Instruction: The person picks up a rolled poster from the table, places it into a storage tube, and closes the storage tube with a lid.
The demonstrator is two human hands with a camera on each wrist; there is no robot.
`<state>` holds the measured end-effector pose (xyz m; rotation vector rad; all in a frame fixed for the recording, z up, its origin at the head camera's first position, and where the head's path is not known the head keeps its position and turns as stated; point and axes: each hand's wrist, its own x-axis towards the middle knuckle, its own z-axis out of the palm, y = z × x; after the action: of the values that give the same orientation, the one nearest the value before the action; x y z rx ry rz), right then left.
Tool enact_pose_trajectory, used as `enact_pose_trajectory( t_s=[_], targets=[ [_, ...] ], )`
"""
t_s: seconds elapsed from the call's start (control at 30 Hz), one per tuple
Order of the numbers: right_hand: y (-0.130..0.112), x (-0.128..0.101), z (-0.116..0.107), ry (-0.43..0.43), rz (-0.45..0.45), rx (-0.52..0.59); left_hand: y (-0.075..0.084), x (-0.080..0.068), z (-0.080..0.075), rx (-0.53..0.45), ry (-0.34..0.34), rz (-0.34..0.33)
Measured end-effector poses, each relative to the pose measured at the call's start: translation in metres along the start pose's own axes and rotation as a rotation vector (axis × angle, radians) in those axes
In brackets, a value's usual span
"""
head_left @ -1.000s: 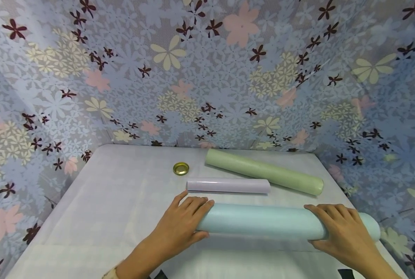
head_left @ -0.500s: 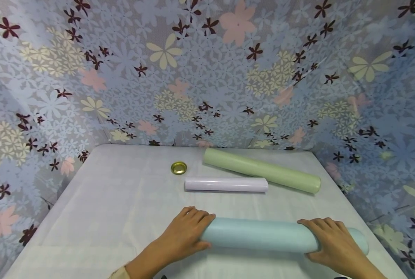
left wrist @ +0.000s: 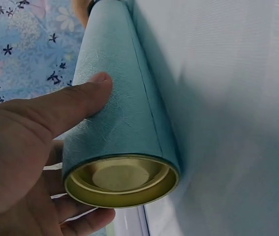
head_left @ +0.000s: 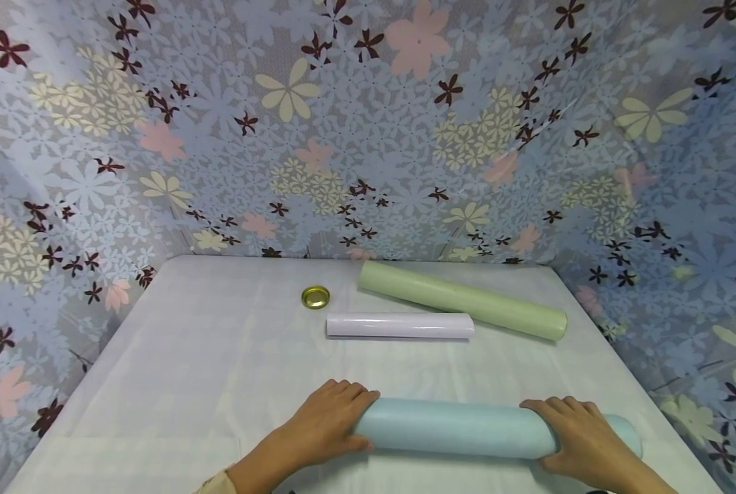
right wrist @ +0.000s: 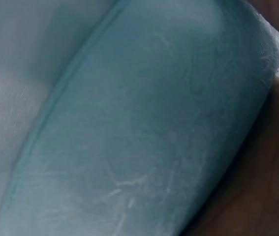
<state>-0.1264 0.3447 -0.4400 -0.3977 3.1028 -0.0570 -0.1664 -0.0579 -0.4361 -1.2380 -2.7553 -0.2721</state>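
A long pale blue tube [head_left: 448, 429] lies crosswise near the front of the white table. My left hand [head_left: 331, 422] grips its left end, thumb on the near side and fingers over the far side. In the left wrist view, that end is fitted with a recessed gold metal cap [left wrist: 122, 177], and a lengthwise seam runs along the tube. Around the tube close to its right end curls my right hand [head_left: 581, 439]. The tube's blue surface [right wrist: 139, 118] fills most of the right wrist view, with part of the palm beside it.
Behind the blue tube lies a shorter, glossy lavender roll [head_left: 399, 326]. A green tube [head_left: 461, 300] rests at a slant farther back on the right. To their left sits a round gold lid [head_left: 315, 297]. Flowered fabric [head_left: 343, 137] hangs around the table's back and sides.
Both hands have brought the blue tube toward the front edge of the table and slightly left, keeping their grip. The lavender roll, green tube and lid stay in place.
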Motion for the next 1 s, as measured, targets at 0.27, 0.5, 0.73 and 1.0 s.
enact_pose_trajectory(
  t_s=[0.27, 0.5, 0.73, 1.0],
  targets=[
    [-0.0009, 0.0001, 0.0033, -0.005, -0.004, -0.010, -0.0001, -0.0016, 0.0025, 0.004, -0.041, -0.012],
    [-0.0012, 0.0016, 0.0022, -0.053, 0.018, 0.006, -0.0004, -0.0021, 0.0030, -0.007, -0.033, -0.011],
    [0.0005, 0.0026, 0.0013, -0.129, 0.072, 0.028, -0.0010, -0.0046, 0.0030, -0.010, -0.025, -0.008],
    [0.0026, 0.0015, -0.0005, -0.137, 0.088, 0.051, -0.0041, -0.0082, -0.0004, -0.027, -0.035, -0.036]
  ],
)
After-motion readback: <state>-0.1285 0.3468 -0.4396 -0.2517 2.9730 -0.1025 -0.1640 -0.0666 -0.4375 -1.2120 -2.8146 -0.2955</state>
